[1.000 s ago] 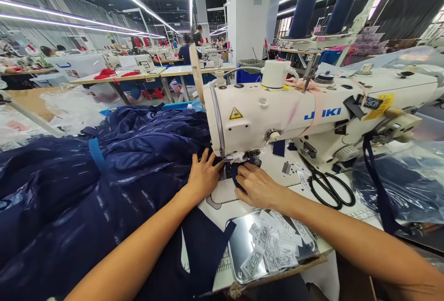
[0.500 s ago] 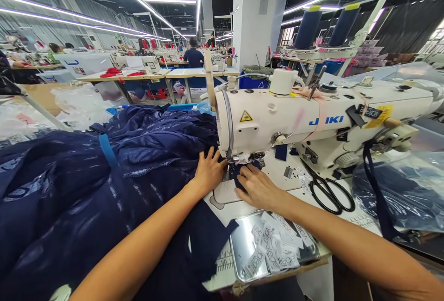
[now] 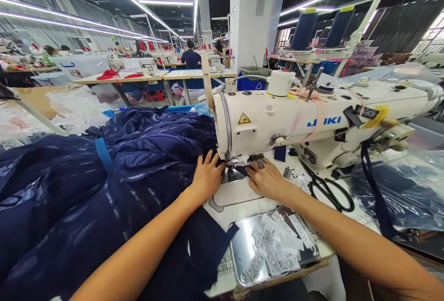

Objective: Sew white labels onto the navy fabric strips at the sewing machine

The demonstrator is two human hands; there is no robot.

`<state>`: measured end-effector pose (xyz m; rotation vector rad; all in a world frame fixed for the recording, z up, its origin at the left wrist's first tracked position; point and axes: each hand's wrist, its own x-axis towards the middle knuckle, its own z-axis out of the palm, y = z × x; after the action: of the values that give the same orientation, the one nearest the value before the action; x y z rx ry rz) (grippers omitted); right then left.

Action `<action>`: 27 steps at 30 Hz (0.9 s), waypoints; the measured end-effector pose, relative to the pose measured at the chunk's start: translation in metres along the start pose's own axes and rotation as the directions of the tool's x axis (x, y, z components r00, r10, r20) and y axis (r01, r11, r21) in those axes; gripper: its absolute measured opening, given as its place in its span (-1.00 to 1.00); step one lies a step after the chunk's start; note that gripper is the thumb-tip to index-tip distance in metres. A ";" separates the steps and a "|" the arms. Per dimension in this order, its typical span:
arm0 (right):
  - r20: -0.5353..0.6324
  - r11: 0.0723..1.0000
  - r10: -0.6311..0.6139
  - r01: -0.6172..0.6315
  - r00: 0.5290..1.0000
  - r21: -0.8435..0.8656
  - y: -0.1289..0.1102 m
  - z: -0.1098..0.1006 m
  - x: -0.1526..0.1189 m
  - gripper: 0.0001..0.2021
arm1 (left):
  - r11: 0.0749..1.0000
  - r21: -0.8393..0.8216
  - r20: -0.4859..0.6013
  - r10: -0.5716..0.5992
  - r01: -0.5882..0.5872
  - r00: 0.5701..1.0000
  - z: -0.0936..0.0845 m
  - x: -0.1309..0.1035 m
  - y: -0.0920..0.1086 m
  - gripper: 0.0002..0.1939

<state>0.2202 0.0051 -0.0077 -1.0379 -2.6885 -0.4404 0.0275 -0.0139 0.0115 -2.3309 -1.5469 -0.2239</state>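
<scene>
The navy fabric [image 3: 104,176] was the biggest thing I saw, heaped over the whole left of the table [image 3: 239,208] and running right up under the head of the white sewing machine [image 3: 312,120]. A narrow end of it lay at the needle, between both hands. A clear bag of dark cloth [image 3: 398,190] sat at the far right. Near me, a metal tray [image 3: 243,245] held white printed labels [image 3: 274,245]. Black scissors [image 3: 328,187] lay beside the machine base. My left hand [image 3: 206,178] pressed flat, fingers spread, on the fabric just left of the needle. My right hand [image 3: 267,181] rested fingers-down just right of the presser foot; I could not tell whether it pinched anything.
</scene>
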 end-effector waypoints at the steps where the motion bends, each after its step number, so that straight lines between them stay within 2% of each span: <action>1: 0.005 1.000 -0.001 0.001 1.000 -0.001 0.004 0.001 -0.001 -0.74 | 1.000 0.000 0.014 0.017 -0.017 1.000 -0.008 -0.005 0.002 -0.73; 3: 0.010 1.000 -0.010 0.010 1.000 0.007 0.008 0.001 -0.001 -0.73 | 0.998 -0.017 0.063 0.062 -0.061 0.996 -0.025 -0.023 0.005 -0.80; 4: 0.010 1.000 -0.018 0.017 1.000 0.009 0.009 0.001 -0.001 -0.73 | 0.998 -0.034 0.094 0.065 -0.062 0.993 -0.033 -0.036 0.005 -0.80; 6: 0.007 1.000 -0.021 0.021 1.000 0.002 0.010 0.001 -0.002 -0.72 | 0.985 -0.095 0.156 0.157 -0.143 0.975 -0.044 -0.066 0.005 -0.74; 8: 0.002 1.000 -0.022 0.022 1.000 -0.006 0.009 0.001 -0.001 -0.72 | 0.945 -0.243 0.207 0.270 -0.218 0.940 -0.047 -0.097 0.003 -0.71; 9: -0.001 1.000 -0.024 0.024 1.000 -0.009 0.008 0.001 -0.001 -0.72 | 0.931 -0.286 0.196 0.287 -0.225 0.938 -0.046 -0.110 0.002 -0.72; 11: -0.006 1.000 -0.024 0.024 1.000 -0.013 0.007 0.002 0.000 -0.74 | 0.938 -0.262 0.195 0.280 -0.226 0.940 -0.044 -0.127 0.000 -0.55; 13: 0.014 1.000 -0.012 0.012 1.000 -0.016 0.006 0.002 0.003 -0.75 | 0.958 -0.184 0.256 0.263 -0.220 0.930 -0.042 -0.126 0.001 -0.37; 14: 0.032 1.000 -0.003 0.003 0.999 -0.014 0.006 0.001 0.004 -0.75 | 0.965 -0.145 0.299 0.254 -0.219 0.920 -0.043 -0.120 0.003 -0.35; 16: 0.079 1.000 0.004 -0.004 0.997 0.010 0.008 -0.002 0.005 -0.76 | 0.972 -0.074 0.361 0.233 -0.221 0.903 -0.044 -0.101 0.009 -0.38; 18: 0.111 0.997 -0.019 0.011 0.994 0.074 0.013 -0.009 0.001 -0.77 | 0.971 -0.004 0.369 0.223 -0.239 0.902 -0.044 -0.081 0.017 -0.47; 20: 0.103 0.990 -0.017 0.002 0.995 0.144 0.022 -0.020 -0.010 -0.77 | 0.965 0.044 0.323 0.233 -0.260 0.917 -0.043 -0.069 0.024 -0.56; 21: 0.084 0.985 -0.011 -0.004 0.996 0.173 0.026 -0.026 -0.018 -0.78 | 0.963 0.052 0.268 0.241 -0.264 0.933 -0.042 -0.067 0.027 -0.59; 23: 0.043 0.976 -0.010 0.001 0.999 0.220 0.034 -0.040 -0.037 -0.86 | 0.969 0.007 0.073 0.247 -0.248 0.966 -0.043 -0.071 0.031 -0.63; 25: 0.026 0.962 -0.041 0.032 0.999 0.272 0.037 -0.053 -0.058 -0.87 | 0.967 -0.149 -0.145 0.187 -0.208 0.972 -0.047 -0.078 0.034 -0.66; 26: 0.030 0.952 -0.062 0.050 0.998 0.301 0.038 -0.058 -0.067 -0.85 | 0.947 -0.267 -0.208 0.124 -0.178 0.970 -0.051 -0.081 0.036 -0.68; 27: 0.038 0.942 -0.082 0.065 0.996 0.330 0.038 -0.061 -0.075 -0.85 | 0.911 -0.391 -0.223 0.044 -0.131 0.974 -0.056 -0.081 0.039 -0.70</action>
<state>0.3064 -0.0363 0.0332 -0.8642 -2.7244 0.0274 0.0345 -0.1181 0.0312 -2.5713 -1.3895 -0.8117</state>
